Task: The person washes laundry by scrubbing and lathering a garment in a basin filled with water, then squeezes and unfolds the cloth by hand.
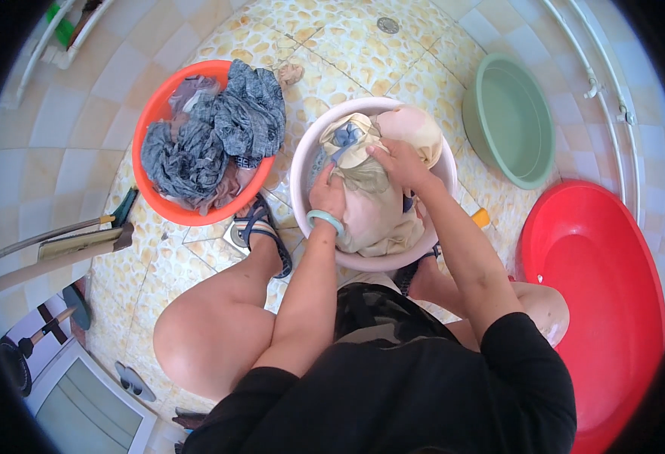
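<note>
A pale pink basin (445, 227) stands on the floor between my feet, heaped with beige and cream cloth. My left hand (328, 195), with a pale green bangle at its wrist, is closed on the left side of a beige garment (370, 210). My right hand (402, 164) pinches the same garment from the right, thumb near a cream part that shows a blue patch (346, 135). Folds cover some fingertips of both hands. Grey-blue cloth shows at the basin's left inner side, and a rounded beige bulge (412, 125) lies at its far right.
An orange basin (140, 170) at left holds grey-blue patterned clothes (245, 110). At far right a green basin (540, 129) leans near the wall; a large red tub (608, 280) lies nearer me. Long-handled tools (52, 253) stand at left. A drain (387, 26) is in the tiled floor.
</note>
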Demonstrator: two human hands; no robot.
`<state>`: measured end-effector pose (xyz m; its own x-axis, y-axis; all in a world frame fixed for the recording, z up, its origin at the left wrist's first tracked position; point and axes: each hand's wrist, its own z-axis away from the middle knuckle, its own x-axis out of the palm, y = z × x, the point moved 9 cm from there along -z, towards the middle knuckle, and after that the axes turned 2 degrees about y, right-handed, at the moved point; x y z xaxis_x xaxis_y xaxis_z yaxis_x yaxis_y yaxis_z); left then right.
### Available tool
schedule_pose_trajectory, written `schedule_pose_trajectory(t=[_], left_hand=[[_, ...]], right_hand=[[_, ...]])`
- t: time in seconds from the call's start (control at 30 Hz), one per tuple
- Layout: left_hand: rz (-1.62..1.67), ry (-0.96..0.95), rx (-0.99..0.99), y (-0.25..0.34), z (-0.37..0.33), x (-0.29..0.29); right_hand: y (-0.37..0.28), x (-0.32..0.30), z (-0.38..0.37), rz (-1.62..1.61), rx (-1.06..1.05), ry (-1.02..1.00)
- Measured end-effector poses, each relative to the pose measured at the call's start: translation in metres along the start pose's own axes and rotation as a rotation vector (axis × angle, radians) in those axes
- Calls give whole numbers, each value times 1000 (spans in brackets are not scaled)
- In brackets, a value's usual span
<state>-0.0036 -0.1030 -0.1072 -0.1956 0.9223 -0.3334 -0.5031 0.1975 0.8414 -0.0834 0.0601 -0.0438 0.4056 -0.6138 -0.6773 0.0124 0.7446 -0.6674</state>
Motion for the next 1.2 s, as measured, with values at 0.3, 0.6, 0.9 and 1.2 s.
schedule_pose_trajectory(t=[0.3, 0.6, 0.9, 1.2], left_hand=[[233, 144, -104, -30, -21, -7], [305, 234, -132, -45, -27, -11], [383, 257, -141, -17, -22, -15], [748, -95, 49, 67, -34, -14]], right_hand=[[24, -13, -55, -213, 77, 356], [39, 13, -60, -424, 251, 28], [7, -25, -1, -559, 20, 193], [-18, -61, 62, -1022, 142, 159]])
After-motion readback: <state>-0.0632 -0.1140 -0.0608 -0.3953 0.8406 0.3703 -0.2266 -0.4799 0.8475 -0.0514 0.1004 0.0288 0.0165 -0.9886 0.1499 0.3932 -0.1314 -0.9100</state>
